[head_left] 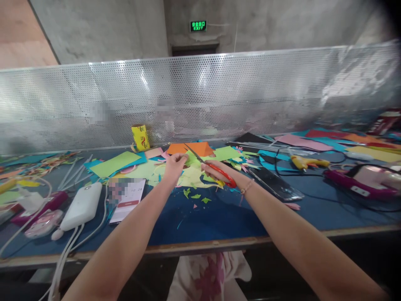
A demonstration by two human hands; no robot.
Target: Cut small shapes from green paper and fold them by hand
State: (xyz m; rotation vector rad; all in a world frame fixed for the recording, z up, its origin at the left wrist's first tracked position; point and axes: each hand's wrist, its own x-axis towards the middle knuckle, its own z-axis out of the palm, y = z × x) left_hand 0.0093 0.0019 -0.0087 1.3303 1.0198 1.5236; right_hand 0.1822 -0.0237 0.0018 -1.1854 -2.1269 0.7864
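Observation:
My right hand (pixel 213 168) is wrapped round a pair of scissors with red handles (pixel 228 179). Their dark blades (pixel 194 154) point up and to the left, slightly apart. Across from them, my left hand (pixel 176 165) is closed in a pinch, with a small piece of green paper (pixel 191 159) at its fingertips, close to the blades. Beneath both hands lies pale green paper (pixel 191 177) with offcuts on it. Several small green scraps (pixel 196 196) are scattered on the blue table top nearer to me. An orange paper sheet (pixel 191 148) lies just behind the hands.
On the left are a lit phone (pixel 130 202), a white power bank (pixel 82 205) with cables and green sheets (pixel 115 164). A dark phone (pixel 277 184), a yellow glue gun (pixel 308 163) and a purple power strip (pixel 360 186) lie right. A perforated metal screen (pixel 200 98) stands behind.

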